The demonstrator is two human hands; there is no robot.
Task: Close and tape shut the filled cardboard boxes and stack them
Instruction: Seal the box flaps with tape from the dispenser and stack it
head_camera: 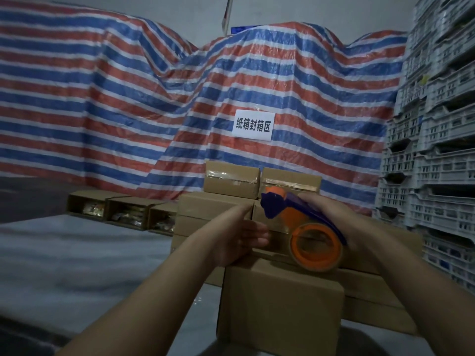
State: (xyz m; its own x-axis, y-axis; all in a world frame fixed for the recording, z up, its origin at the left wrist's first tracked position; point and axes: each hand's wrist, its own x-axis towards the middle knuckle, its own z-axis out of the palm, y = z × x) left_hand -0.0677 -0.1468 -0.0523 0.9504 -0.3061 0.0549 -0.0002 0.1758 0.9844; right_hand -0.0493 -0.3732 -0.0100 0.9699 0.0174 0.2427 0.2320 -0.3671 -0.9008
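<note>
With the right hand (pixel 331 214) wrapped around the tape dispenser (pixel 305 227) above the near cardboard box (pixel 280 304) and the left hand (pixel 241 237) flat, fingers straight, against the stack behind, the tape could run crooked if the box slides.

Plain brown cardboard boxes (pixel 280 301) sit closed and stacked in a few tiers, the nearest one lowest and right up front, and the two on top at the back (pixel 231 181) have clear tape across their seams. The tape gun (pixel 303 227) is orange and blue with a clear roll, tilted over the stack. Off to the left, three open boxes (pixel 120 210) lie on their sides in a row, contents showing.
</note>
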